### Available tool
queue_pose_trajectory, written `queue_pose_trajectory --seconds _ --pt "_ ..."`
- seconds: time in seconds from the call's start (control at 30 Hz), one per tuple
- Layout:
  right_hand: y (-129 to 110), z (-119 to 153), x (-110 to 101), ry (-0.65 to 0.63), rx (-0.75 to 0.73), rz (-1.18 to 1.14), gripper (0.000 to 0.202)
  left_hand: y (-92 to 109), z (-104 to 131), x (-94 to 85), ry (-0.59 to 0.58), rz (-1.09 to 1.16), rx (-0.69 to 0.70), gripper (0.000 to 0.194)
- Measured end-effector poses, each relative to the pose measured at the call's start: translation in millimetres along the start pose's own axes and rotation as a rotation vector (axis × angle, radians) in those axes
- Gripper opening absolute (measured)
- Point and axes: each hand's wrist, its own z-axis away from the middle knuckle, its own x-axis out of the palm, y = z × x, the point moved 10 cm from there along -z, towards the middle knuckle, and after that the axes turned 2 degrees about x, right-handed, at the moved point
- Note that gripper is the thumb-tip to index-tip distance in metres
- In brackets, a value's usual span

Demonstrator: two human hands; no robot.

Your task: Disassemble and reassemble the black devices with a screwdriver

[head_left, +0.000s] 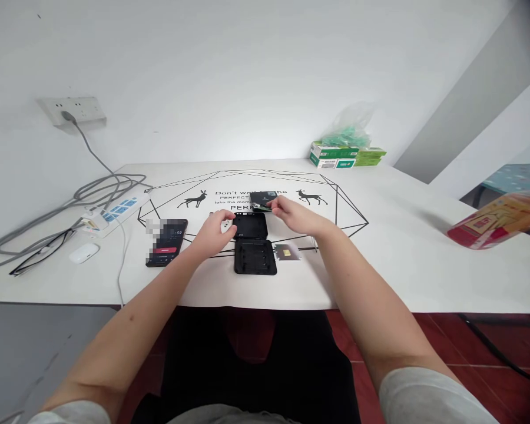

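An opened black case (pixel 255 257) lies on the white table, its two halves hinged one behind the other. My left hand (pixel 215 233) is at the left edge of the case's far half, thumb and fingertips apart with nothing visible between them. Beyond the case, my right hand (pixel 295 214) pinches a small thin piece (pixel 261 206), over the near edge of a flat black item (pixel 264 198). A small card with a gold-coloured square (pixel 288 252) rests just right of the case's near half.
On the left are a phone (pixel 166 242), a white mouse (pixel 84 253), glasses (pixel 43 253) and a power strip (pixel 119 213) with coiled cables. Green and white boxes (pixel 334 154) stand at the back; a red-yellow package (pixel 490 224) lies right.
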Motion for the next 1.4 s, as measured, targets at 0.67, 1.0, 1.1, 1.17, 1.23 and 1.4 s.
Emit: queue_pose_trajectory --seconds 0.67,1.0,1.1,1.17,1.23,1.4 --pt "-24.2 -9.2 78.8 0.002 -0.086 0.107 0.011 -13.3 -39.9 29.7 -0.364 -0.327 -0.181 0.038" --pt "-23.9 -8.7 88.1 -0.021 -0.059 0.177 0.013 -16.2 -33.2 39.0 -0.292 -0.175 -0.072 0.036" --pt "-23.1 -8.1 87.6 -0.016 -0.049 0.195 0.012 -16.2 -32.5 38.6 -0.288 -0.173 -0.069 0.033" --pt "-23.4 -7.6 86.4 -0.014 -0.046 0.202 0.011 -16.2 -32.0 37.9 -0.288 -0.176 -0.070 0.031" --pt "-24.8 -6.9 84.7 -0.015 -0.044 0.218 0.010 -16.4 -31.2 38.0 -0.297 -0.175 -0.073 0.030" --pt "-31.1 -3.7 83.3 -0.022 -0.040 0.316 0.011 -19.3 -29.9 37.3 -0.306 -0.178 -0.087 0.030"
